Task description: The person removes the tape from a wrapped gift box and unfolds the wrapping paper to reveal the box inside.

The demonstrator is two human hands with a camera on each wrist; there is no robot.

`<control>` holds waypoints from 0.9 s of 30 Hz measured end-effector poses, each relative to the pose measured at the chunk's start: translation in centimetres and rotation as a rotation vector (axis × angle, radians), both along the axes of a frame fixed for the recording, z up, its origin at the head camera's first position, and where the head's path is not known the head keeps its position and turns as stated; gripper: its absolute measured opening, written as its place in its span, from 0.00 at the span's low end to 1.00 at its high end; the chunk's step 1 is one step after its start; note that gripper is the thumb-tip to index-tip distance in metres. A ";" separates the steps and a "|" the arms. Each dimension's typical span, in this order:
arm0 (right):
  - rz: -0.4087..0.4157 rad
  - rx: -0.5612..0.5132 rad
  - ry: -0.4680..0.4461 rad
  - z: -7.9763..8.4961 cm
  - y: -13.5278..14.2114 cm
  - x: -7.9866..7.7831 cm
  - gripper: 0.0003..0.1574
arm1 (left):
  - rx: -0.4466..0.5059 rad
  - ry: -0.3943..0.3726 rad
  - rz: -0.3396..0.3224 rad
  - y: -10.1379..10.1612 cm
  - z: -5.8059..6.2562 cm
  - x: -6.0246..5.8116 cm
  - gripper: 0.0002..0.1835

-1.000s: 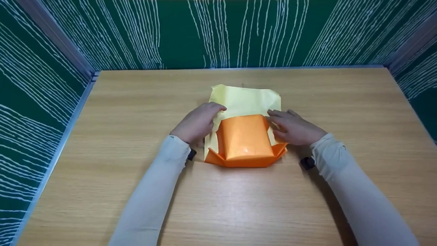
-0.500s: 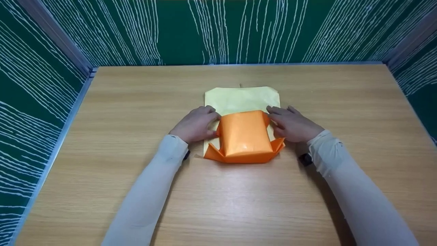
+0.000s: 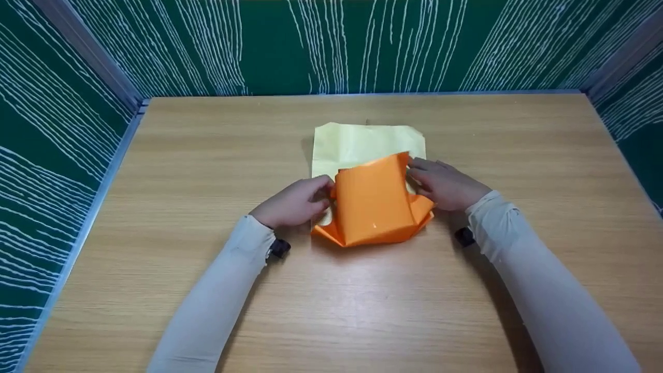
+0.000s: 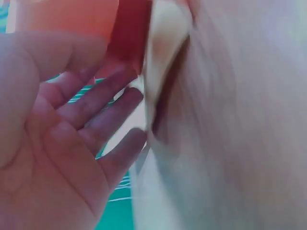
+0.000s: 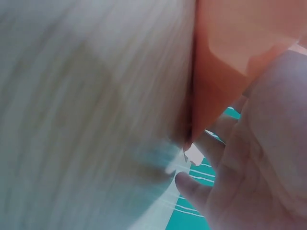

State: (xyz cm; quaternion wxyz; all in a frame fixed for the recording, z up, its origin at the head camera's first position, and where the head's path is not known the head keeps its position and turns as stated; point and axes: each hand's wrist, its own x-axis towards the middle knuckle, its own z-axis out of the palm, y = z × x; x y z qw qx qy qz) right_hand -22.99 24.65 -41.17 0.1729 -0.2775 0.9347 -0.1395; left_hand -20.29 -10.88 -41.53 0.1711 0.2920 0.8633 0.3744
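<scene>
A glossy orange folded paper (image 3: pixel 372 202) lies in the middle of the table with pointed flaps at its lower corners. Its upper right corner is raised. Under it, a pale yellow paper (image 3: pixel 368 142) sticks out at the far side. My left hand (image 3: pixel 298 203) is at the orange paper's left edge; in the left wrist view its fingers (image 4: pixel 115 117) are loosely spread by a dark orange flap. At the right edge, my right hand (image 3: pixel 445 181) holds the raised side, thumb in front and fingers behind, as the right wrist view shows. Some fingertips are hidden.
The wooden table (image 3: pixel 207 140) extends around the papers on all sides. Green panels (image 3: pixel 274 46) with white lines stand behind it and to both sides. Dark wrist cameras (image 3: pixel 279 248) hang below both sleeves.
The orange paper's upper right corner has risen and the paper has tilted. My left hand has shifted slightly towards me, down the left edge; the right hand stays near the right edge.
</scene>
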 end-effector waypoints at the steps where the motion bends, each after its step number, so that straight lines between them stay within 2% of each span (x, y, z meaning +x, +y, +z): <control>1: 0.018 -0.017 0.016 -0.1 0.0 0.0 0.35 | 0.062 -0.055 0.015 -0.1 0.0 0.1 0.09; 7: 0.044 -0.011 0.053 -0.2 0.0 0.0 0.36 | 0.396 -0.374 0.024 -0.3 0.4 1.3 0.09; 8: 0.024 0.006 0.037 -0.1 0.0 0.0 0.37 | 0.431 -0.423 0.022 -0.4 0.5 1.4 0.09; 10: 0.002 0.019 0.018 0.0 0.0 0.0 0.38 | 0.457 -0.510 0.021 -0.6 0.8 1.9 0.10; 12: -0.012 0.019 -0.001 0.0 0.1 0.0 0.39 | 0.444 -0.561 -0.024 -0.8 1.0 2.2 0.14; 14: -0.019 0.008 -0.012 0.0 0.1 -0.1 0.39 | 0.354 -0.531 -0.084 -1.1 1.1 2.5 0.18; 16: -0.023 -0.005 -0.015 -0.1 0.2 -0.1 0.40 | 0.265 -0.491 -0.171 -1.4 1.3 2.8 0.21; 19: 0.029 -0.051 0.034 -0.3 0.2 -0.2 0.34 | 0.157 -0.423 -0.293 -1.5 1.5 3.3 0.21; 21: 0.070 -0.080 0.076 -0.4 0.2 -0.3 0.29 | 0.126 -0.427 -0.350 -1.4 1.7 3.7 0.20; 23: 0.092 -0.090 0.094 -0.4 0.1 -0.4 0.27 | 0.093 -0.418 -0.382 -1.2 2.0 4.2 0.18; 25: 0.086 -0.093 0.077 -0.3 0.1 -0.4 0.28 | 0.062 -0.396 -0.374 -1.1 2.2 4.6 0.17; 27: 0.071 -0.088 0.040 -0.2 0.3 -0.3 0.31 | 0.072 -0.375 -0.359 -1.0 2.3 4.8 0.15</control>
